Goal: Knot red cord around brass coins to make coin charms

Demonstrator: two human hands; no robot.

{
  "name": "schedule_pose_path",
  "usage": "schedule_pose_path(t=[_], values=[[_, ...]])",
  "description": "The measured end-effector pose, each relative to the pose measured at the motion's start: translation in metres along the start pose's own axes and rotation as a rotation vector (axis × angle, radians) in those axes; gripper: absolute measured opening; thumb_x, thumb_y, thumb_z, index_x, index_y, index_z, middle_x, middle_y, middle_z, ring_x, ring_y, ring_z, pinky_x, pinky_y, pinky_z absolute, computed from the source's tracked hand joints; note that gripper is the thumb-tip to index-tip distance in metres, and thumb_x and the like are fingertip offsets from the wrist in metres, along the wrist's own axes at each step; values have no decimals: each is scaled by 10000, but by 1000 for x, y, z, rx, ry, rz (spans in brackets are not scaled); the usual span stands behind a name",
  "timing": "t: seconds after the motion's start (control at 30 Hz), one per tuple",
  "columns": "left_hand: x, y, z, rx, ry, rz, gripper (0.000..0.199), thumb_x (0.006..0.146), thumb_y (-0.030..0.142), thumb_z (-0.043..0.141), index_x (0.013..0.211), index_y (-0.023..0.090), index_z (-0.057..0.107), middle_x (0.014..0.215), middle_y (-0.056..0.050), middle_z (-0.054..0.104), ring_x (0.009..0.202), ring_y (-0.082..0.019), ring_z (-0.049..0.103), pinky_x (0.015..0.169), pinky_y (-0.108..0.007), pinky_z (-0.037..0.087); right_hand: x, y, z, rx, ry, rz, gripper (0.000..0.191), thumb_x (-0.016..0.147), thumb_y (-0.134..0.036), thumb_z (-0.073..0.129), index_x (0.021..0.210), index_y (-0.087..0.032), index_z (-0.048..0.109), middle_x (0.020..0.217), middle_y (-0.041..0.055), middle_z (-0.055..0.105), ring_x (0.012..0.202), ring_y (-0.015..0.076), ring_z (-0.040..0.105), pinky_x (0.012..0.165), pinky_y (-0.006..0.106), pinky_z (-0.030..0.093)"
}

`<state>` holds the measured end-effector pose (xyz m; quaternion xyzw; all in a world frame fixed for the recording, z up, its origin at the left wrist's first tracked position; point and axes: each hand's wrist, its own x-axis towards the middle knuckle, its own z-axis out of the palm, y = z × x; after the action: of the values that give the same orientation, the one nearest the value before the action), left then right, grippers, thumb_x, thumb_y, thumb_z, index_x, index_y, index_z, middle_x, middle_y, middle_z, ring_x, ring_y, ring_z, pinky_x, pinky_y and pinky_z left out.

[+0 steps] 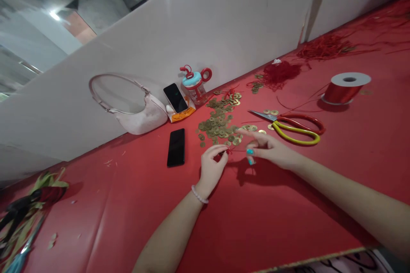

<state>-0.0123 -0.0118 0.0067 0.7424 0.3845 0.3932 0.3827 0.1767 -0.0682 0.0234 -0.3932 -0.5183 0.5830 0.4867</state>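
Note:
Close to the heap of brass coins with holes [218, 123], my left hand [213, 166] is closed in a pinch on a small knotted red cord [229, 151]. A thin length of that cord runs straight across to my right hand [269, 147]. There the thumb and a curled finger, with turquoise nails, close on the cord's other end. The right index finger stretches out over the near edge of the coins. Beyond the right hand lie scissors [282, 121] with one red and one yellow handle, blades pointing left.
A black phone [176, 147] lies left of the coins. Behind it are a pale handbag [141, 113], another phone [175, 97] on an orange packet and a drinking cup [194, 87]. A red cord spool [342, 89] and red cord bundles [280, 74] are right, along a white partition [224, 21].

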Motion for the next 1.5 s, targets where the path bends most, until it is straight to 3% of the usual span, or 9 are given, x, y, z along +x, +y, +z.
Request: schedule_pose_path(t=[0.1, 0.2, 0.4, 0.57, 0.67, 0.77, 0.87, 1.27, 1.5], values=[[0, -1, -1, 16, 39, -55, 154, 737, 155, 570, 812, 158, 705, 893, -84, 708, 861, -171, 648, 835, -332, 503, 0, -3, -11, 292, 188, -69, 252, 679, -262, 680, 928, -223, 663, 478, -53, 532, 465, 89, 492, 513, 221, 415], [2, -3, -2, 11, 73, -105, 154, 732, 163, 578, 824, 155, 701, 911, -87, 706, 879, -176, 643, 840, -339, 497, 0, -6, -21, 473, 318, -125, 82, 618, -279, 699, 649, -220, 651, 449, -49, 480, 466, 89, 471, 577, 260, 461], [3, -6, -2, -23, 103, -152, 164, 736, 183, 583, 844, 148, 701, 920, -94, 703, 876, -174, 640, 828, -331, 494, 3, -8, -37, 447, 455, -190, 108, 636, -332, 678, 704, -273, 618, 578, -60, 527, 539, 82, 482, 622, 243, 463], [3, -7, -1, -68, 106, -138, 154, 741, 197, 589, 838, 148, 697, 914, -92, 699, 866, -170, 639, 826, -336, 494, 3, -7, -29, 204, 367, -93, 132, 702, -311, 680, 644, -193, 660, 561, -7, 594, 523, 94, 501, 535, 231, 391], [3, -5, -2, -76, 110, -127, 157, 746, 199, 583, 843, 149, 697, 918, -93, 695, 859, -168, 636, 811, -332, 500, 2, -5, -12, -233, 196, -75, 253, 753, -303, 621, 541, -166, 610, 491, 3, 557, 471, 101, 456, 481, 239, 324], [2, -3, -2, -76, 112, -114, 157, 753, 211, 582, 839, 150, 699, 914, -93, 694, 857, -169, 635, 803, -329, 502, 0, 2, 4, -785, 5, -227, 268, 830, -286, 479, 622, -172, 605, 558, 11, 572, 505, 109, 470, 517, 238, 329], [2, -3, -2, -62, 112, -100, 158, 753, 217, 584, 835, 150, 701, 908, -95, 694, 861, -174, 636, 805, -332, 503, -2, 10, 13, -1029, -73, -358, 294, 845, -235, 426, 587, -171, 551, 528, 7, 527, 499, 104, 438, 529, 236, 307], [-1, 3, -1, -39, 36, 55, 163, 764, 148, 554, 832, 172, 700, 892, -77, 698, 855, -160, 638, 758, -298, 517, 1, 17, 15, -1171, -58, -432, 332, 845, -195, 399, 515, -182, 438, 476, -11, 451, 471, 104, 367, 516, 242, 259], [-2, 4, -1, -34, 8, 93, 150, 768, 159, 560, 830, 172, 695, 888, -82, 696, 839, -162, 641, 742, -304, 526, 0, 16, 16, -1131, 41, -477, 254, 836, -195, 415, 619, -185, 548, 556, 21, 553, 522, 123, 478, 540, 235, 342]])
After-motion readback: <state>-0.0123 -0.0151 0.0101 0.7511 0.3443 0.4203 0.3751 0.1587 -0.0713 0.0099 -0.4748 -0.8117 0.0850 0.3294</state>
